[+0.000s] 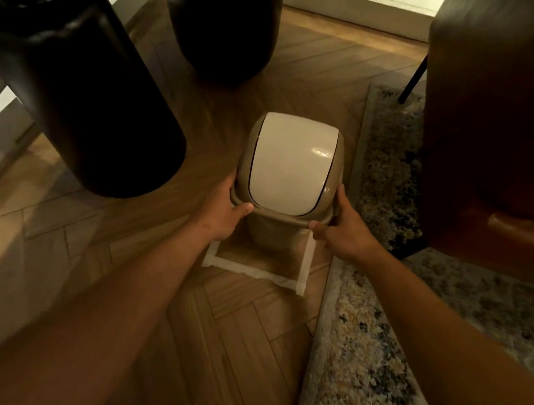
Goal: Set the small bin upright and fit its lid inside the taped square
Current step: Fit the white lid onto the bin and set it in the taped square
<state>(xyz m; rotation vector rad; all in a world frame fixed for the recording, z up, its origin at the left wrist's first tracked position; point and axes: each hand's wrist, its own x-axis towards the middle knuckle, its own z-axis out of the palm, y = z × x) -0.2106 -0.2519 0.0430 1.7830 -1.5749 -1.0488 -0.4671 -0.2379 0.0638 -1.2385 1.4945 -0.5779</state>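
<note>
Standing upright on the wooden floor (233, 329), the small beige bin (271, 234) has its lid (287, 163) seated on top, a white swing flap set in a beige frame. Its base sits within the taped square (305, 267), whose pale strips show along the near side, the right side and the near left corner; the far side is hidden behind the bin, so I can't tell how it lines up there.

Both hands grip the rim of the lid frame from opposite sides. The left hand (228, 208) is wrapped around the left edge, thumb laid along the near rim and fingers curled out of sight behind it. The right hand (341, 229) does the same on the right edge, thumb pointing inward under the near rim. Bare forearms stretch back toward the viewer.

Just beside the taped square on the right lies a speckled rug (368, 373), its edge close to the tape without covering it. A brown leather chair (514, 118) stands on the rug at the right, one thin dark leg (414, 77) visible. At the upper left loom large dark rounded shapes (102, 91), too shadowed and close to identify. A white baseboard (357, 7) runs along the far wall.
</note>
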